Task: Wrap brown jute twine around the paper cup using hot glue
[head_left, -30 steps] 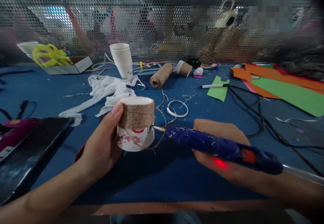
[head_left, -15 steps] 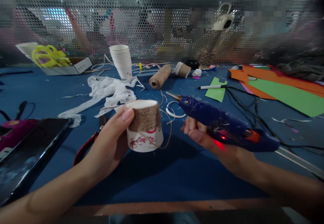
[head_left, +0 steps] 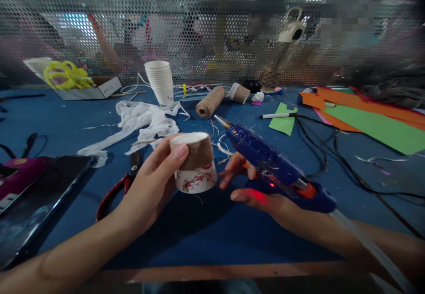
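My left hand (head_left: 151,187) grips an upside-down paper cup (head_left: 195,163), its upper half wrapped in jute twine, its lower part white with a pink flower print. My right hand (head_left: 255,190) holds a blue hot glue gun (head_left: 272,165), nozzle pointing up and left, clear of the cup; a red light glows on its underside. Two right fingers reach towards the cup's side. A loose twine end hangs between cup and gun.
On the blue table: red-handled pliers (head_left: 114,190), a dark tablet (head_left: 36,196), white lace (head_left: 142,121), a stack of paper cups (head_left: 161,81), twine spools (head_left: 209,101), a marker (head_left: 277,115), coloured paper sheets (head_left: 368,112), black cables (head_left: 335,152). A perforated metal screen (head_left: 199,28) stands behind.
The glue gun's nozzle left the cup's side and swung up and away. The cup moved slightly right and tilted. My right fingers came in towards the cup.
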`<state>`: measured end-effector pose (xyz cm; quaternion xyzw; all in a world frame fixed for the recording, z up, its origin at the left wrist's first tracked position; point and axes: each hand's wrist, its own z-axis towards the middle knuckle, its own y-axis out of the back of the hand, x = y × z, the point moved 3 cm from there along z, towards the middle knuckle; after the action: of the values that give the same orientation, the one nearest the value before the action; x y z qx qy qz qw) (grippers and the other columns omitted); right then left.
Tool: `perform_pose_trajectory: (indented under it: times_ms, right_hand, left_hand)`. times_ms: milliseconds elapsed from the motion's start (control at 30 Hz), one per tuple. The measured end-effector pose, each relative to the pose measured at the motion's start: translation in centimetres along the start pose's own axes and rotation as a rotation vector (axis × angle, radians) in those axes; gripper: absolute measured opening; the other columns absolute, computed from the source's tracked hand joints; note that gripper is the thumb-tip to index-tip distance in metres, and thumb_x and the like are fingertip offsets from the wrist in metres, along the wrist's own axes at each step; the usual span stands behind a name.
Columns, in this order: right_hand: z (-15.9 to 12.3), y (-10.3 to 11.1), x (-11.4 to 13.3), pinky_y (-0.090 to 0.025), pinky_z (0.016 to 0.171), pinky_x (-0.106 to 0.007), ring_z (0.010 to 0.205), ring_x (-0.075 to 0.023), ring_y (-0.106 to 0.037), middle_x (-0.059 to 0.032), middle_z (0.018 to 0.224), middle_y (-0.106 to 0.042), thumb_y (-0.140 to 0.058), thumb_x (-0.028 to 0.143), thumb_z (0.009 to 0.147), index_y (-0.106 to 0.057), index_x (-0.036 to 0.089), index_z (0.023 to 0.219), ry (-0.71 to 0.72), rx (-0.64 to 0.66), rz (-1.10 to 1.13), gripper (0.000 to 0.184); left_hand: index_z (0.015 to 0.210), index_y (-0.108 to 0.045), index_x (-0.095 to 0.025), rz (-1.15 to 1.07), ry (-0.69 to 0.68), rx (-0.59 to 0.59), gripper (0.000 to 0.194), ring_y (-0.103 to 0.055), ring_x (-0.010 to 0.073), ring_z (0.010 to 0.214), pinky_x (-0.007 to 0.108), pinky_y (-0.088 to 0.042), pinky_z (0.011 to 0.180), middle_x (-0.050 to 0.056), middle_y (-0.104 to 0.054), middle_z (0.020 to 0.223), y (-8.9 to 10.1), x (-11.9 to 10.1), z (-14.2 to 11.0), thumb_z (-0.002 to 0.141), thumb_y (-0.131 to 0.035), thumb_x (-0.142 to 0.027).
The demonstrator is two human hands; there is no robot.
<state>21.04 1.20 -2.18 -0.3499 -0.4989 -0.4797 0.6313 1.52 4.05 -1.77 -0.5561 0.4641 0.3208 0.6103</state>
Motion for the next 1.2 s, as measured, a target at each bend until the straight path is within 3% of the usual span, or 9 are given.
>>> perform_pose_trajectory:
  times_ms: [100, 333, 500, 600, 733, 833, 1033, 1200]
  right_hand:
    - [-0.2, -0.5, -0.4, -0.059, 0.079, -0.029, 0.082, -0.0118, -0.070, 0.0048, 0.099, -0.066, -0.078, 0.007, 0.079, -0.060, 0.030, 0.101, 0.042, 0.044, 0.108, 0.037]
    - [-0.2, 0.0, 0.0, -0.058, 0.084, -0.025, 0.099, -0.0155, -0.068, 0.0047, 0.103, -0.068, -0.086, 0.004, 0.067, -0.065, 0.030, 0.097, 0.100, -0.125, -0.170, 0.044]
    - [-0.2, -0.6, -0.3, -0.061, 0.081, -0.029, 0.084, -0.0126, -0.072, 0.0071, 0.101, -0.069, -0.079, 0.001, 0.074, -0.063, 0.033, 0.100, 0.074, -0.023, 0.012, 0.043]
    - [-0.5, -0.7, -0.2, -0.060, 0.073, -0.022, 0.076, -0.0090, -0.069, 0.0076, 0.098, -0.070, -0.081, 0.001, 0.072, -0.064, 0.033, 0.099, 0.074, -0.063, -0.045, 0.045]
    - [-0.6, -0.5, 0.2, -0.055, 0.068, -0.018, 0.076, -0.0085, -0.067, 0.0075, 0.089, -0.071, -0.083, 0.008, 0.073, -0.065, 0.031, 0.093, 0.090, -0.116, -0.214, 0.035]
    - [-0.4, -0.3, 0.2, -0.054, 0.067, -0.020, 0.072, -0.0084, -0.065, 0.0066, 0.086, -0.070, -0.080, 0.015, 0.079, -0.064, 0.028, 0.089, 0.095, -0.139, -0.213, 0.024]
    - [-0.3, 0.1, -0.1, -0.052, 0.069, -0.020, 0.074, -0.0081, -0.063, 0.0060, 0.087, -0.066, -0.077, 0.018, 0.084, -0.063, 0.027, 0.091, 0.053, -0.100, -0.195, 0.017]
    - [-0.4, 0.4, 0.1, -0.052, 0.071, -0.018, 0.074, -0.0068, -0.062, 0.0078, 0.088, -0.066, -0.074, 0.010, 0.084, -0.062, 0.028, 0.089, 0.026, -0.118, -0.186, 0.023]
  left_hand:
    - [0.108, -0.071, -0.024, 0.020, -0.010, -0.013, 0.026, -0.067, 0.0224, 0.100, 0.027, -0.055, 0.076, 0.003, -0.074, 0.107, 0.0, 0.1, 0.0, 0.087, -0.070, -0.039]
    - [0.111, -0.069, -0.024, 0.041, -0.038, -0.039, 0.027, -0.067, 0.0219, 0.102, 0.026, -0.053, 0.078, 0.003, -0.073, 0.111, 0.1, 0.1, 0.1, 0.088, -0.069, -0.038]
    - [0.112, -0.068, -0.024, 0.066, -0.046, -0.075, 0.033, -0.066, 0.0252, 0.106, 0.028, -0.053, 0.076, 0.004, -0.072, 0.113, 0.3, 0.2, 0.2, 0.083, -0.074, -0.039]
    - [0.115, -0.067, -0.026, 0.073, -0.043, -0.087, 0.037, -0.063, 0.0270, 0.114, 0.031, -0.052, 0.084, 0.003, -0.071, 0.117, 0.4, 0.3, 0.3, 0.082, -0.075, -0.041]
    - [0.115, -0.066, -0.026, 0.103, -0.056, -0.122, 0.038, -0.058, 0.0294, 0.122, 0.036, -0.048, 0.096, 0.004, -0.071, 0.121, 0.4, 0.2, 0.4, 0.081, -0.076, -0.040]
    - [0.117, -0.064, -0.025, 0.129, -0.054, -0.134, 0.042, -0.058, 0.0292, 0.122, 0.038, -0.046, 0.100, 0.004, -0.070, 0.122, 0.4, 0.1, 0.3, 0.080, -0.077, -0.040]
    - [0.114, -0.065, -0.027, 0.209, -0.087, -0.099, 0.037, -0.063, 0.0272, 0.112, 0.032, -0.051, 0.086, 0.002, -0.072, 0.113, 0.4, 0.1, 0.4, 0.081, -0.076, -0.040]
    - [0.112, -0.065, -0.028, 0.243, -0.088, -0.090, 0.037, -0.065, 0.0253, 0.105, 0.028, -0.052, 0.078, 0.000, -0.073, 0.106, 0.6, 0.1, 0.3, 0.079, -0.078, -0.041]
